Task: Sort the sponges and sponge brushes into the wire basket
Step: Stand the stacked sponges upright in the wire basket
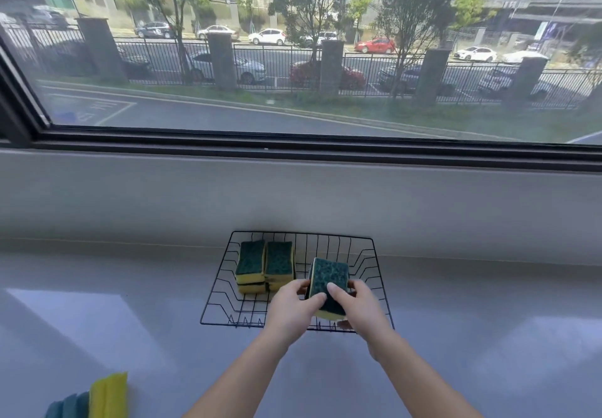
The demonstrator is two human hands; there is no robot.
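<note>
both hands are on one sponge right now, held over the right half of the wire basket. could be a couple pressed together, there's a dark edge on its left side but i can't tell. the left hand has its thumb laid on the green face with fingers curled round the left edge. the right hand pinches from the other side, one finger flat on top. my guess is the two-handed grip is to keep it square while it goes down next to the others.

it's tipped up, scrubby green side facing the camera, yellow foam showing at the near end. its long side runs away from the person toward the window.

the stacked sponges already in the left half sit the same way, green up, two piles touching, so matching them keeps the rows neat. more sponges wait on the counter at the near left, so i'd say it's only partway done.
</note>
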